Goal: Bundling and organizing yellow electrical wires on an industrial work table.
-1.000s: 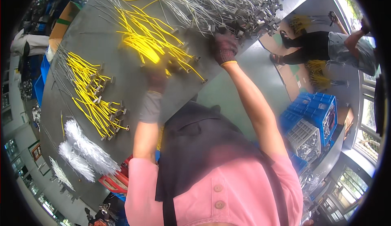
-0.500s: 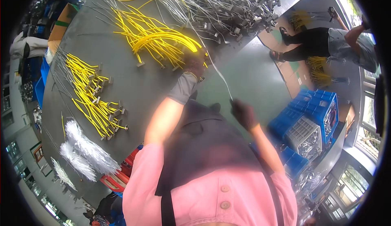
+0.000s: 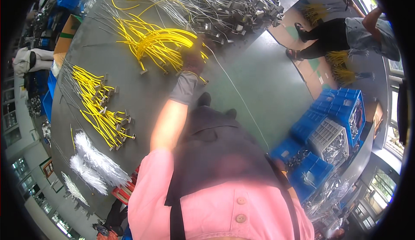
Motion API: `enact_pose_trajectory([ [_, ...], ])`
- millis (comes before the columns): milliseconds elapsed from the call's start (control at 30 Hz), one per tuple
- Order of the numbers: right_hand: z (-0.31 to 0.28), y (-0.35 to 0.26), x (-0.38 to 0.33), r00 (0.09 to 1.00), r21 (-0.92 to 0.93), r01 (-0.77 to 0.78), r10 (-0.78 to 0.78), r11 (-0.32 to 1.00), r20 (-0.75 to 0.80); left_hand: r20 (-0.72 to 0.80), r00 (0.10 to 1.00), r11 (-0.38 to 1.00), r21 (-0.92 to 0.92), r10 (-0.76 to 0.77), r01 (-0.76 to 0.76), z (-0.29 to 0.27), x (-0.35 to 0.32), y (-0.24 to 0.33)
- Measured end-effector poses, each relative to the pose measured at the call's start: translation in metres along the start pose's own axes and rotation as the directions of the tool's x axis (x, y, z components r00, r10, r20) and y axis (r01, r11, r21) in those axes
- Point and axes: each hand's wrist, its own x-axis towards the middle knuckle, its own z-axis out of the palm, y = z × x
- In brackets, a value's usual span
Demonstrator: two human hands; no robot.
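My left hand (image 3: 193,61), in a dark glove with a grey cuff, is closed at the table's edge around the near end of a bundle of yellow-sleeved wires (image 3: 151,43). A thin white wire (image 3: 235,86) stretches taut from beside that hand down to my right hand (image 3: 276,164). That gloved right hand is low at my side, partly hidden by my dark apron, with the wire's end at its fingers. Beyond the bundle lies a heap of pale wires with small grey metal connectors (image 3: 242,13).
More yellow-sleeved wires (image 3: 93,97) with connectors lie at the left of the dark table (image 3: 142,95), near bundles of white strips (image 3: 97,162). Blue crates (image 3: 341,110) and a grey crate (image 3: 326,138) stand at right. Another person (image 3: 337,36) is at the upper right.
My right hand has drawn down and right to my side, pulling the white wire out longer and straighter. My left hand has shifted slightly left in the view, still on the yellow bundle.
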Motion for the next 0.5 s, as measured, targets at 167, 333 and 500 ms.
enact_pose_trajectory([
  [167, -0.062, -0.063, -0.017, 1.0, -0.248, -0.02, 0.025, 0.968, 0.014, -0.19, 0.981, 0.986, -0.165, -0.038, 0.006, 0.001, -0.011, 0.036],
  [333, -0.069, -0.07, -0.008, 0.995, -0.315, 0.094, -0.094, 0.944, 0.016, -0.26, 0.965, 0.994, -0.11, -0.028, 0.0, -0.002, -0.031, 0.009],
  [500, -0.06, -0.094, 0.028, 0.911, -0.051, 0.356, -0.358, 0.933, -0.205, -0.135, 0.984, 0.974, -0.212, -0.113, 0.083, 0.022, -0.065, 0.037],
])
